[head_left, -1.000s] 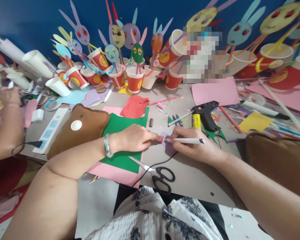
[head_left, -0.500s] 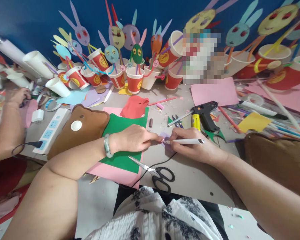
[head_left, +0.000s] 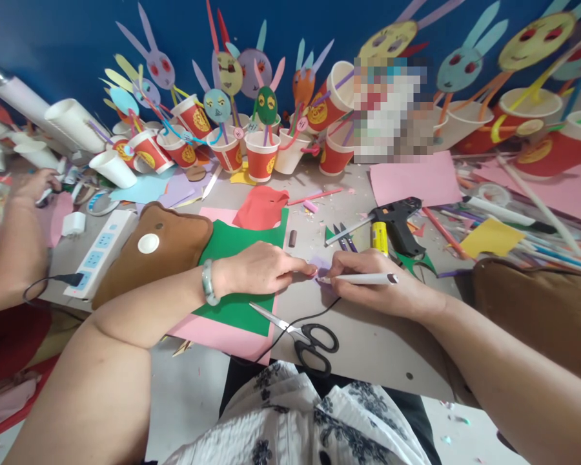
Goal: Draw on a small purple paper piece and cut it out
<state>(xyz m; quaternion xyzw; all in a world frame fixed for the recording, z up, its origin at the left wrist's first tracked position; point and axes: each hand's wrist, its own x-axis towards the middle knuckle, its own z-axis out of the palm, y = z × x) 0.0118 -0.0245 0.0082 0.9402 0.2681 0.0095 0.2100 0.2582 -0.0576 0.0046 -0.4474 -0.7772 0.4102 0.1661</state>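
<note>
The right hand (head_left: 390, 297) was clamped on a white pen (head_left: 368, 279), its tip down at a small purple piece of paper (head_left: 321, 265). That piece lay on the worktop (head_left: 368, 349), roughly midway between front and back edges and beyond the right edge of a green sheet (head_left: 237, 316).

Change over the last second was slight: the pen tip had shifted a little toward the front edge, while the left hand (head_left: 261, 268) kept its place. Its index finger was extended to the purple piece, apparently steadying it; the other fingers were curled, and whether they met the thumb underneath could not be told. In the inspector's judgement, marking was under way and incomplete. The mark itself was too small to read.

The scissors (head_left: 299, 331) were unused, handles at the worktop's front edge. Toward the left edge, a co-worker's hand (head_left: 36, 184) had altered its pose, with no apparent bearing on this work.
</note>
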